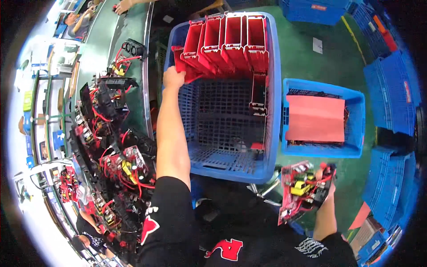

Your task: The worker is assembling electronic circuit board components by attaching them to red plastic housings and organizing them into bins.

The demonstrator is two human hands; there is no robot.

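Standing near, looking down over the wearer's two bare hands. Right hand [330,194] is low on the right, grasping a circuit board assembly [302,189] by its black end, outside the large blue crate [275,84]. The board is tilted up, component face showing; its bare red edge lies to the left and runs fore-and-aft, the black end to the right.

Left hand [173,78] is at the crate's left side, fingers curled around the near edge of the leftmost housing [179,57] — a red piece sitting lower than its neighbours.

Four more red housings [235,31] stand in a row along the far wall, long axes upright, rectangular mouths facing up. Metal by the look of it: thin walls, pale cut rims, ribbed sides. One darker housing [259,89] sits against the right wall. Six by my count, though shade in there could hide another.

Crate is latticed plastic. To its right, one smaller blue crate [322,153] with a flat, pinkish-red sheet [316,118] across it. Left bench [95,49] carries a heap of similar assemblies [126,171] — red boards, yellow blocks, looping red wires, too tangled to count. One co-worker's hand [124,5] shows at the far end.
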